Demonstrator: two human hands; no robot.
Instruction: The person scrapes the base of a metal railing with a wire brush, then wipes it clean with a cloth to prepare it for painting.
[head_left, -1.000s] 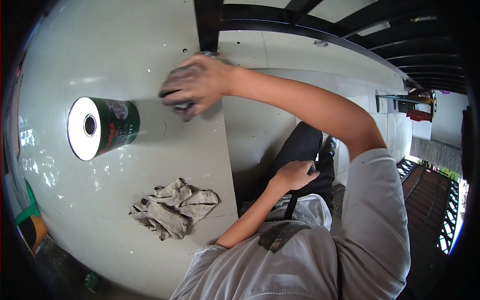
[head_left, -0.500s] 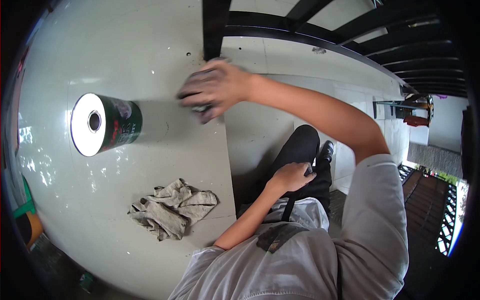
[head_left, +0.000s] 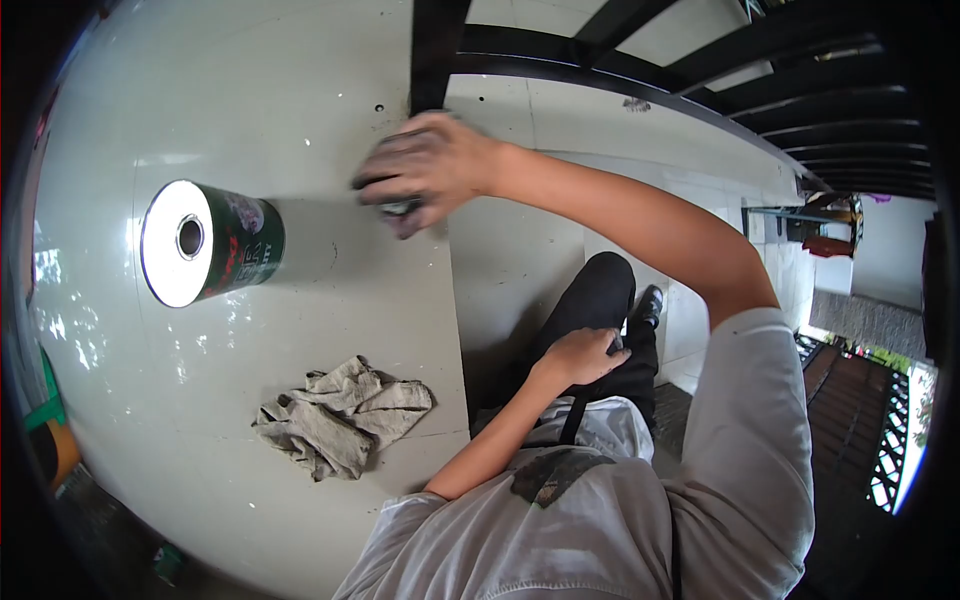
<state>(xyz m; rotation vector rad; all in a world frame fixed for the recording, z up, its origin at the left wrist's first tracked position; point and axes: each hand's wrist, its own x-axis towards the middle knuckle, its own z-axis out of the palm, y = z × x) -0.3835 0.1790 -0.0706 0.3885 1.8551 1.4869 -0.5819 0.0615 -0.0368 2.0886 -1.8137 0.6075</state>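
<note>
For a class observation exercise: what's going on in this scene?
A person presses their smudged right hand down on a pale surface, beside a black post, with a small dark object under the fingers. The left hand rests on their dark trouser leg. A green tin and a crumpled rag lie apart from both hands.

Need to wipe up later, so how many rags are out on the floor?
1 loose: a crumpled rag on the floor, below the can. The right hand grips something dark, maybe another; too hidden to tell.
</note>
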